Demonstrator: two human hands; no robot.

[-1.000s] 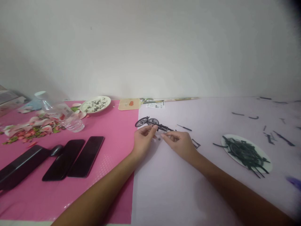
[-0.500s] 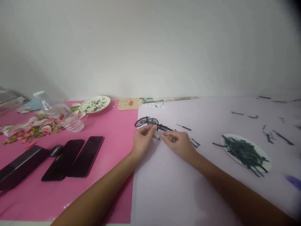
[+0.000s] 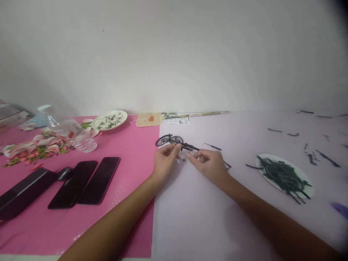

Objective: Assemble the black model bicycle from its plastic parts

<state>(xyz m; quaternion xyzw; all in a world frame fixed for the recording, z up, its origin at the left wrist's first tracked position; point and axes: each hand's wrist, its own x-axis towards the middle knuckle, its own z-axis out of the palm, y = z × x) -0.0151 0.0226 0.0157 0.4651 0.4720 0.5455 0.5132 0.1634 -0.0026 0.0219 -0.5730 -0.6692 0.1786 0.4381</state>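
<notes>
A small black model bicycle, with spoked wheels at its left end, is held up above the white sheet. Its middle is pinched between the thumb and fingers of my left hand, which is closed. At the right end of the model's frame, my right hand is closed, its fingers curled against that end; the exact contact is hidden. Beneath the hands lies a tiny dark round piece. A thin dark screwdriver rests behind my right hand, and a black frame-like part is partly covered by it.
A white plate heaped with dark strip-like pieces stands right, with loose black parts beyond. To the left are two phones, a black box-like object, a clear bottle, flower pieces and a plate of white bits.
My right hand has shifted slightly right, its thumb and forefinger a little farther apart, covering more of the frame-like part. My left hand and the model bicycle have hardly moved.
</notes>
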